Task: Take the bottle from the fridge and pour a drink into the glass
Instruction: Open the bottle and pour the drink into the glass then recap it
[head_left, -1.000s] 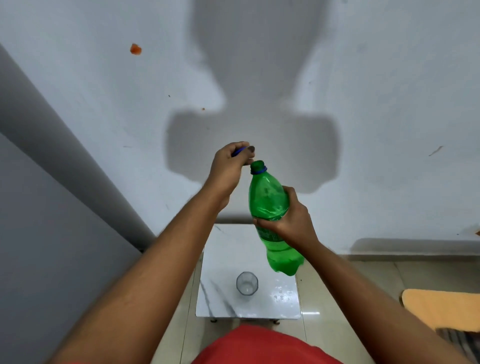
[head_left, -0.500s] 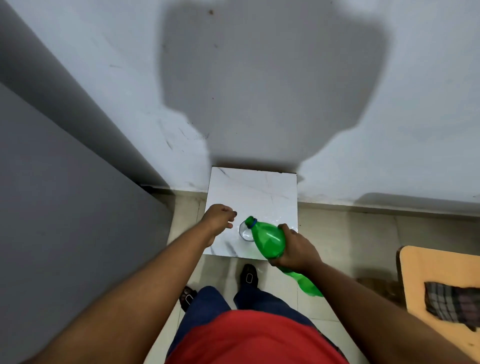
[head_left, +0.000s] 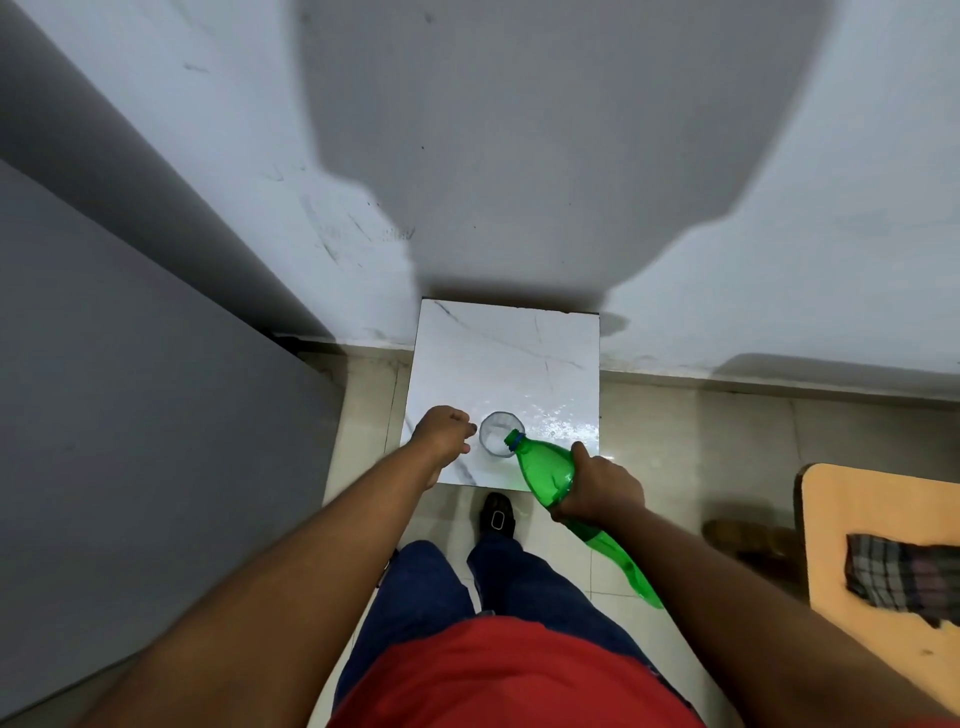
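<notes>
- The step in hand looks like the pour itself: the right hand (head_left: 597, 491) is wrapped round the middle of the green bottle (head_left: 545, 470), tipped so its uncapped mouth sits at the near right part of the rim of the glass (head_left: 497, 434).
- The glass stands upright on the white marble worktop (head_left: 504, 358), close to its near edge and about midway along it. Pale froth seems to show inside; the level is hard to read.
- The left hand (head_left: 444, 434) is curled into a loose fist just left of the glass, near the worktop's near left corner. It may hold the cap, but I cannot tell, nor whether it touches the glass.
- The bottle's long axis runs on a diagonal: the neck points away and to the left, down toward the glass, and the base rises back to the right, out past the worktop's near edge and over the floor (head_left: 675, 441).
- To pour well, I would keep the mouth over the inside of the rim and raise the base slowly, since a fizzy drink will likely foam up fast.
- The glass is close to the near edge, so a knock from the neck could tip it off; steadying it with the left hand would help.
- Level the bottle before the froth reaches the rim.
</notes>
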